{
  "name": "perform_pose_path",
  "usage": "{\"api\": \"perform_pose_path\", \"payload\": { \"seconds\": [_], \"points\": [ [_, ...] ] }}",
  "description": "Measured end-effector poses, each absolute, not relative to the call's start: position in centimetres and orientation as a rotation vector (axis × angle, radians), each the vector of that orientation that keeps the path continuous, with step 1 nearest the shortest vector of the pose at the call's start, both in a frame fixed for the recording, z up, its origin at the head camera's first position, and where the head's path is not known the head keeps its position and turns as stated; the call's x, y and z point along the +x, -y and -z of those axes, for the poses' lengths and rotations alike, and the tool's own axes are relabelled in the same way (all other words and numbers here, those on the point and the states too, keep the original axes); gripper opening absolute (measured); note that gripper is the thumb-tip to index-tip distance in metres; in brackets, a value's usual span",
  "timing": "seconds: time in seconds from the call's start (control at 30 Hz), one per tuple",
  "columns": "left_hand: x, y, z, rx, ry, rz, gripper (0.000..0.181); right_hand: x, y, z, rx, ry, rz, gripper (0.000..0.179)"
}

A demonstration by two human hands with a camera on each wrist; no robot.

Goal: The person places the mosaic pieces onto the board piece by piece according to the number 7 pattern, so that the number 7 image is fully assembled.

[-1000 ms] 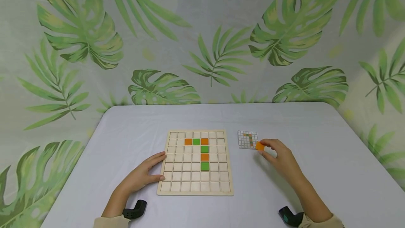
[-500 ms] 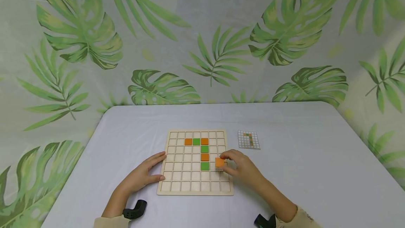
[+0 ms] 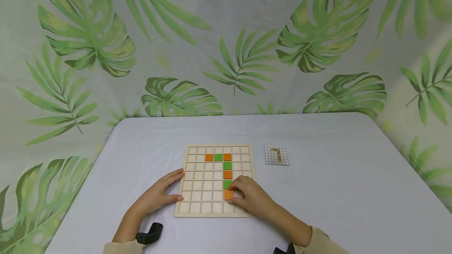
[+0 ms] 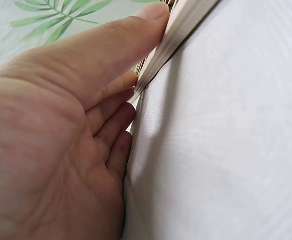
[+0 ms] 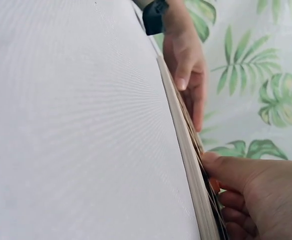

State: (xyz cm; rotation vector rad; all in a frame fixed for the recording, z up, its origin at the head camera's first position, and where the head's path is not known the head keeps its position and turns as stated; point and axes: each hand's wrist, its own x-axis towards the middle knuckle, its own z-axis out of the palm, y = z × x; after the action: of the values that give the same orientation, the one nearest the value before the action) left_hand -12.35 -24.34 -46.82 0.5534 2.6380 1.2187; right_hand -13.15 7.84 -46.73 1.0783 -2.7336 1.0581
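Observation:
A wooden grid board (image 3: 205,208) lies on the table, with orange and green square tiles forming a bent line in its cells. My right hand (image 3: 256,199) pinches an orange tile (image 3: 228,195) between thumb and fingers, at the cell just below the lowest green tile (image 3: 227,184). Whether the tile sits fully in the cell cannot be seen. My left hand (image 3: 159,194) rests against the board's left edge, thumb and fingers spread. In the left wrist view, the thumb (image 4: 153,11) of that hand touches the board's side.
Right of the board lies a small printed card (image 3: 277,155) showing a grid with a similar orange and green pattern. A white cloth covers the table (image 3: 335,175). Behind it hangs a leaf-patterned curtain (image 3: 247,101).
My right hand has carried the orange tile from beside the card leftward over the board, down to the cell under the lowest green tile. My left hand has stayed at the board's edge.

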Motion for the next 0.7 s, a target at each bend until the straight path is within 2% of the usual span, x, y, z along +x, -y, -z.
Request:
{"api": "perform_pose_path", "payload": {
  "seconds": [0.43, 0.7],
  "points": [
    [-12.3, 24.5, 46.9, 0.546, -2.636, -1.227, 0.076, -12.9, -7.5, 46.4, 1.104, 2.734, -1.033, 0.033],
    [-12.4, 24.3, 46.7, 0.526, -2.649, -1.214, 0.073, -12.8, -9.2, 44.3, 0.969, 2.765, -1.143, 0.041]
  ]
}}
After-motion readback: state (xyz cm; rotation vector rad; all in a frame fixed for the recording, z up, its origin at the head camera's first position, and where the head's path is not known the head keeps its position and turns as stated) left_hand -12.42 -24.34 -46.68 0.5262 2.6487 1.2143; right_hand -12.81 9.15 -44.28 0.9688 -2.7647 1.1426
